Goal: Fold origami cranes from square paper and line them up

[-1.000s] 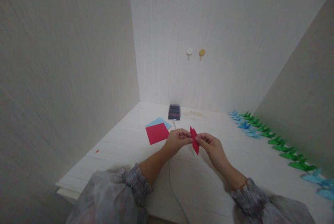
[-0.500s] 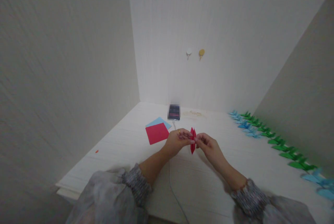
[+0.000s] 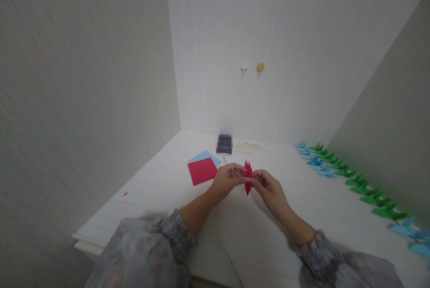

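Between my hands is a folded piece of red paper [image 3: 247,186], narrow and upright, with two pointed tips at its top and one at the bottom. My left hand [image 3: 229,178] pinches its left side between thumb and fingers; a ring shows on one finger. From the right, my right hand [image 3: 267,184] pinches the same folded paper near its middle. Just left of my left hand lies a flat red paper sheet [image 3: 202,171], partly covering a light blue sheet [image 3: 204,155].
A phone [image 3: 224,144] stands near the back wall, its white cable [image 3: 220,234] running toward me under my left wrist. Rows of green folded paper figures [image 3: 372,199] and blue ones [image 3: 316,161] line the right side. A small orange scrap [image 3: 125,194] lies at left.
The folded red paper and both hands have shifted very slightly upward in view. Both hands keep their pinch on the paper.
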Available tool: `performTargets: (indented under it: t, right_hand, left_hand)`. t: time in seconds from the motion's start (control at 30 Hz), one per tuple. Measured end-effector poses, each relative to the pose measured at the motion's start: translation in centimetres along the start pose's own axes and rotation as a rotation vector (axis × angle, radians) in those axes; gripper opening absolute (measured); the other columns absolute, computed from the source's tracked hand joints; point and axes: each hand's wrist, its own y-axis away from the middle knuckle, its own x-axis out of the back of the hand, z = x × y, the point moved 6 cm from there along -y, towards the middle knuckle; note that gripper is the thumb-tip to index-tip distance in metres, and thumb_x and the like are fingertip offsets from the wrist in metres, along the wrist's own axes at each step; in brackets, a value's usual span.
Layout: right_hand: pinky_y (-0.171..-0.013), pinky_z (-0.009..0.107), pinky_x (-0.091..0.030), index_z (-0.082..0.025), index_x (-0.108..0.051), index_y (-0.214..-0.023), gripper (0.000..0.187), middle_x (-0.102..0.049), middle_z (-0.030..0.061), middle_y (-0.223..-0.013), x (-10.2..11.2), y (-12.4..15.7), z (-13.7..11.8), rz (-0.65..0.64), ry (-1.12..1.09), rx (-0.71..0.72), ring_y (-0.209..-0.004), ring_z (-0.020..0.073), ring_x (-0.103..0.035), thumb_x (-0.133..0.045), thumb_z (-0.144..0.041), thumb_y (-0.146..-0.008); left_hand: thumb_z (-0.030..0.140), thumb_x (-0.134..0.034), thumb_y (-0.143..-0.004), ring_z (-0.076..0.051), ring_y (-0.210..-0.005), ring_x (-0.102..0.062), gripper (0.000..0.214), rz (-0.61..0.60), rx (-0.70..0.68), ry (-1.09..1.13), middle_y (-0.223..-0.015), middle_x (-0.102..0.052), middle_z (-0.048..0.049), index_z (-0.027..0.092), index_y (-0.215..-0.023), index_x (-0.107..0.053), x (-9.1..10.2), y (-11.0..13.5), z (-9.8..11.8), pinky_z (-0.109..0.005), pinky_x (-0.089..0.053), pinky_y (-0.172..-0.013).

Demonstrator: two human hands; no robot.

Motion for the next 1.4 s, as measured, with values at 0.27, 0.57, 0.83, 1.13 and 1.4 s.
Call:
performTargets:
  t: [0.27,0.57,0.83,1.13,1.4]
  right_hand:
    - [-0.053,0.024,-0.039,-0.018,-0.054,-0.07,0.022,-0.053,-0.001,-0.06,0.2,0.0,0.1,0.05,0.046,-0.026,-0.056,0.0127,-0.048,-0.063,-0.036,-0.063]
    - [-0.067,0.029,-0.042,-0.019,-0.062,-0.069,0.013,-0.059,0.0032,-0.074,0.0,0.0,-1.0,-0.05,0.041,0.065,-0.071,0.0163,-0.054,-0.06,-0.032,-0.067]
    - [-0.064,0.029,-0.043,-0.018,-0.06,-0.07,0.018,-0.06,0.0017,-0.067,0.2,-0.1,0.3,0.049,0.073,0.004,-0.064,0.0158,-0.054,-0.064,-0.034,-0.063]
    - [-0.062,0.03,-0.044,-0.018,-0.061,-0.07,0.023,-0.063,0.0031,-0.068,0.2,-0.2,0.9,0.103,-0.123,-0.109,-0.064,0.0172,-0.056,-0.067,-0.036,-0.058]
    - [-0.062,0.028,-0.043,-0.017,-0.06,-0.071,0.021,-0.061,0.0031,-0.068,0.0,-0.2,0.5,0.102,-0.138,-0.101,-0.064,0.0159,-0.054,-0.063,-0.036,-0.063]
  left_hand:
    - [0.023,-0.071,-0.051,-0.012,-0.064,-0.058,0.03,-0.018,-0.034,-0.082,-0.069,-0.061,-0.0029,0.011,-0.075,-0.058,0.1,0.0,-0.7,-0.027,-0.046,-0.065]
    - [0.024,-0.07,-0.052,-0.011,-0.063,-0.056,0.029,0.025,-0.073,-0.146,-0.068,-0.06,-0.0021,0.012,-0.075,-0.058,0.6,-0.1,-0.7,-0.026,-0.045,-0.063]
    - [0.026,-0.062,-0.063,-0.012,-0.067,-0.056,0.013,0.062,-0.151,-0.296,-0.069,-0.061,-0.0022,0.015,-0.07,-0.062,0.3,0.4,0.9,-0.025,-0.044,-0.065]
    - [0.027,-0.064,-0.061,-0.012,-0.067,-0.057,0.022,0.035,-0.15,-0.339,-0.071,-0.061,-0.0036,0.015,-0.078,-0.058,0.2,0.3,0.5,-0.025,-0.045,-0.065]
    - [0.024,-0.069,-0.055,-0.011,-0.061,-0.057,0.035,0.033,-0.098,-0.092,-0.067,-0.06,-0.0003,0.015,-0.081,-0.048,-0.1,0.3,0.4,-0.025,-0.046,-0.061]
